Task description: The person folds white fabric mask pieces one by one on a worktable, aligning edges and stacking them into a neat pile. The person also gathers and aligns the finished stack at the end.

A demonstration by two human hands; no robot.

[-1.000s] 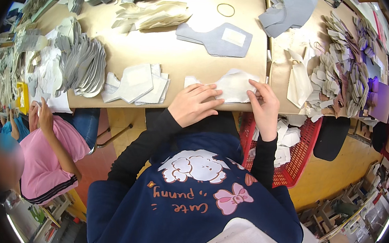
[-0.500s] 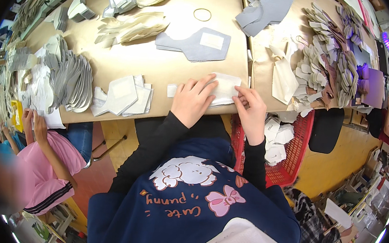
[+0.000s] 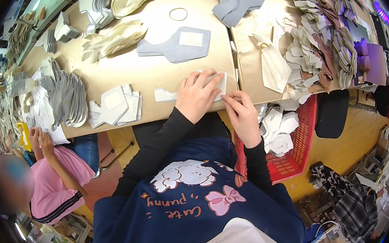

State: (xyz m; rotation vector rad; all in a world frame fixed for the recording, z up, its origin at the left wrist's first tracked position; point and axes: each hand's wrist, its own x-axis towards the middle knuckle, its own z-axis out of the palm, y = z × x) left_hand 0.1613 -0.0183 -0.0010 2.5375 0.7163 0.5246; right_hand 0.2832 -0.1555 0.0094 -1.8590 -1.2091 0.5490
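A white cut fabric piece (image 3: 163,95) lies at the table's near edge. My left hand (image 3: 196,97) rests across its middle with fingers stretched out, hiding much of it. At the piece's right end, my right hand (image 3: 241,118) pinches the edge between thumb and fingertips. Just beyond lies a grey cut piece (image 3: 164,50) of similar outline, with a cream patch (image 3: 191,38) on it. To the left of my hands sits a small pile of white cut pieces (image 3: 114,106).
Cream piece bundles (image 3: 118,37), a rubber band (image 3: 178,14) and grey stacks (image 3: 72,98) lie on the brown-covered table (image 3: 156,75). A red basket (image 3: 303,136) of white pieces stands below right. A person in pink (image 3: 62,177) works at left; a black stool (image 3: 332,113) is at right.
My left hand has slid rightward over the white piece, so more of its left end shows. My right hand keeps pinching the right edge. The view has shifted somewhat.
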